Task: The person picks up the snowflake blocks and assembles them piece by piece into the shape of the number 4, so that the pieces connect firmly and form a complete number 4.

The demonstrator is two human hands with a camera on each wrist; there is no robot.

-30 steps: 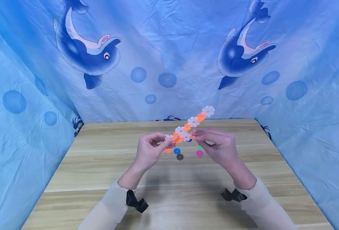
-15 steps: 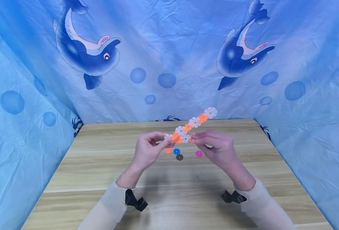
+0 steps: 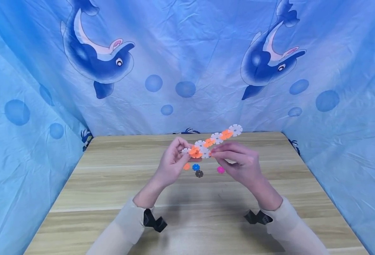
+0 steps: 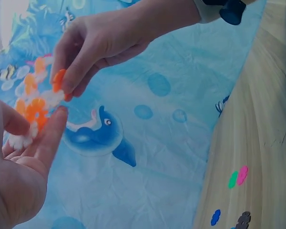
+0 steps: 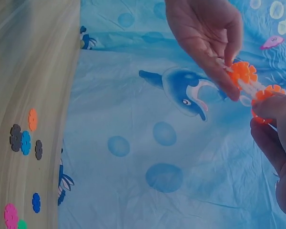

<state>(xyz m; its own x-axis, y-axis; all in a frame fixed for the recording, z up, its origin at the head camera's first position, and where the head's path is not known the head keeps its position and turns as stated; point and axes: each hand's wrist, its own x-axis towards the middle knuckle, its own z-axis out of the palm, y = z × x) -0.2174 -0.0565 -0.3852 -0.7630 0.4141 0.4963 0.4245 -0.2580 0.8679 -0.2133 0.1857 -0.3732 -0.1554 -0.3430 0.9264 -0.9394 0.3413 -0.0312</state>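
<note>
Sleeves [image 3: 119,226] rest nearest, short of the raised disc chain [image 3: 217,138]. Left hand [image 3: 172,163] holds the chain's left end; right hand [image 3: 238,161] pinches an orange disc [image 4: 60,78] at its lower right. Below the chain, brown disc [image 3: 199,174], blue disc [image 3: 196,167] and pink disc [image 3: 220,170] lie on the desk [image 3: 111,184]; beyond it hangs a dolphin curtain [image 3: 203,42].

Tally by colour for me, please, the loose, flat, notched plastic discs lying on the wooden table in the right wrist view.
Orange notched disc: 1
Dark grey notched discs: 2
Blue notched discs: 2
Pink notched disc: 1
Green notched disc, partly out of frame: 1
Total: 7
</note>
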